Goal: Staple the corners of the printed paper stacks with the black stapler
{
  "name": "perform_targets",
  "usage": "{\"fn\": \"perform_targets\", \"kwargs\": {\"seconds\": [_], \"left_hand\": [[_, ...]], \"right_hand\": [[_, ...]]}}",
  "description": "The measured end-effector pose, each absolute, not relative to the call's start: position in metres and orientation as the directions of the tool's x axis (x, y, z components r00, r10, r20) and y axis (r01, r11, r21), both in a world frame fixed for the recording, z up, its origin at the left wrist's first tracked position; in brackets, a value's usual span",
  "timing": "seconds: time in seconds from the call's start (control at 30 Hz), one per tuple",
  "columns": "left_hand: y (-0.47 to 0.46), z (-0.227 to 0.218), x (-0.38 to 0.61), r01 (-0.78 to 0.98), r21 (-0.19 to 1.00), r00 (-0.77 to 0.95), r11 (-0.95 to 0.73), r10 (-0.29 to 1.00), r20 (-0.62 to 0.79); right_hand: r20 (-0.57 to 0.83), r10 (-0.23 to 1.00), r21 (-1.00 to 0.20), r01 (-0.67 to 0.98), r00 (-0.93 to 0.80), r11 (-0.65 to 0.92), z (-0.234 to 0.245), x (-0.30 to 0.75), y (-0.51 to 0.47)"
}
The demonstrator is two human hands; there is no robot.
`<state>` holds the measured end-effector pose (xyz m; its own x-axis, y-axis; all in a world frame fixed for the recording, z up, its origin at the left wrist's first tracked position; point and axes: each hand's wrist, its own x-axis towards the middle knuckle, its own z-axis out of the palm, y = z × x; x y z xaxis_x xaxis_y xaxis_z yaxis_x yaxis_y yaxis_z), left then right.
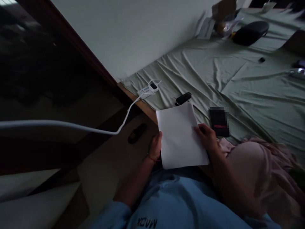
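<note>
White paper (179, 136), perhaps several sheets together, lies across my lap at the edge of the bed, its face blank. Along its left edge, my left hand (156, 147) is closed with the thumb on top and the other fingers hidden beneath. My right hand (206, 136) pinches the opposite edge. Just beyond the paper's far edge rests a black stapler-like object (183, 99). To the right of my right hand, a dark flat device (218, 121) with a reddish band is partly blurred out.
A white power strip (145, 91) with a plugged-in charger sits at the bed's corner, its cable (59, 124) stretching left through the air. A green sheet (205, 70) covers the bed. A black case (251, 32) lies farther back. On the floor is a dark slipper (137, 133).
</note>
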<state>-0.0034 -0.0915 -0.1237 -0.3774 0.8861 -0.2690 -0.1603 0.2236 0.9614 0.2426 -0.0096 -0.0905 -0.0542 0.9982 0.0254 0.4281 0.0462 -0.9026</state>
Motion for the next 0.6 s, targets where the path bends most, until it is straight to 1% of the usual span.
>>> {"fn": "perform_targets", "kwargs": {"seconds": [0.1,0.17,0.2,0.33,0.43,0.5,0.6], "left_hand": [[-0.086,-0.129,-0.009,0.033,0.987,-0.407,0.156,0.904,-0.13],[-0.084,-0.131,-0.011,0.08,0.984,-0.404,0.16,0.908,-0.114],[-0.084,-0.132,-0.012,0.07,0.983,-0.404,0.169,0.906,-0.127],[-0.088,-0.126,-0.012,-0.067,0.981,-0.392,0.184,0.899,-0.196],[-0.093,-0.124,-0.013,-0.13,0.97,-0.332,0.207,0.912,-0.239],[-0.095,-0.126,-0.015,-0.17,0.954,-0.29,0.249,0.912,-0.29],[-0.096,-0.134,-0.016,-0.204,0.935,-0.298,0.29,0.891,-0.342]], "right_hand": [[0.021,0.997,-0.898,0.437,-0.071,0.049,-0.087,0.241,-0.009],[0.025,0.998,-0.902,0.429,-0.061,0.049,-0.084,0.24,-0.01],[0.021,0.998,-0.907,0.418,-0.059,0.044,-0.083,0.24,-0.01],[-0.035,0.996,-0.939,0.345,-0.079,-0.005,-0.082,0.241,-0.011],[-0.079,0.992,-0.943,0.331,-0.101,-0.042,-0.083,0.243,-0.009],[-0.087,0.99,-0.929,0.368,-0.109,-0.041,-0.081,0.244,-0.006],[-0.091,0.991,-0.864,0.503,-0.102,-0.028,-0.072,0.244,-0.006]]}}
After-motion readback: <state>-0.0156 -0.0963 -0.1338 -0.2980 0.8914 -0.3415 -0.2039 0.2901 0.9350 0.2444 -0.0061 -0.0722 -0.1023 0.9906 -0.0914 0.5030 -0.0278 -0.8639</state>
